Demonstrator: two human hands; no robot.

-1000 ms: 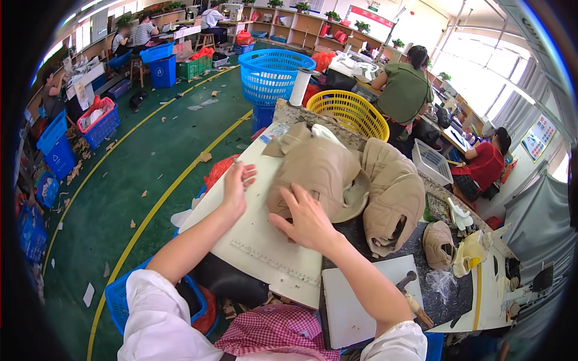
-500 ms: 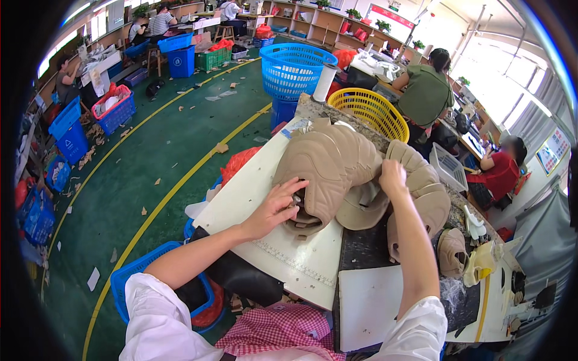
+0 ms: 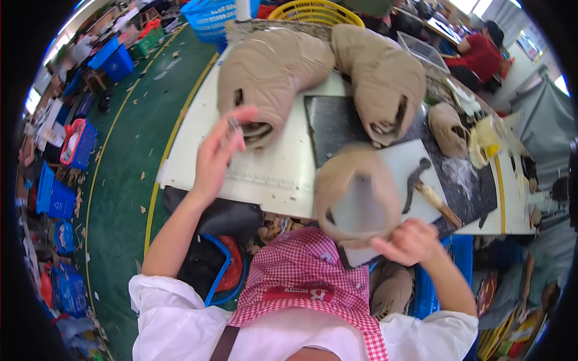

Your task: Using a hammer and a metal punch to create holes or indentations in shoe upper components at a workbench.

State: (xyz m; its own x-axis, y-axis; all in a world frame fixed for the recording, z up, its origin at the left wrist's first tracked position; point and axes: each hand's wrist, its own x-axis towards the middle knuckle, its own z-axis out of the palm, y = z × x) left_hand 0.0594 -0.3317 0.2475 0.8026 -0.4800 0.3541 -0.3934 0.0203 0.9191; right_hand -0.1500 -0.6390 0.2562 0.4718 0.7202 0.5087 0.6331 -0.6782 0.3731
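My right hand (image 3: 409, 242) is closed on the edge of a beige shoe upper (image 3: 329, 195), blurred by motion, held low in front of my apron. The upper's round opening faces up, and a white board shows through it. My left hand (image 3: 218, 150) has its fingers apart at the open end of the left stack of nested beige shoe uppers (image 3: 271, 72); a small grey thing, perhaps a ring, shows on a finger. A second stack of uppers (image 3: 385, 75) lies to its right. Beneath the held upper is the white board (image 3: 391, 159), with a wooden-handled hammer (image 3: 441, 204) on it.
A black mat (image 3: 328, 117) lies on the white table (image 3: 271, 188). At right are a single beige upper (image 3: 447, 129) and a yellowish-white container (image 3: 483, 141). Blue (image 3: 208, 21) and yellow (image 3: 316, 13) baskets stand beyond the table. A person in red (image 3: 481, 57) sits at far right.
My right hand has come from the right stack down toward me, now holding one upper. My left hand stays by the left stack's opening. The view has tilted down.
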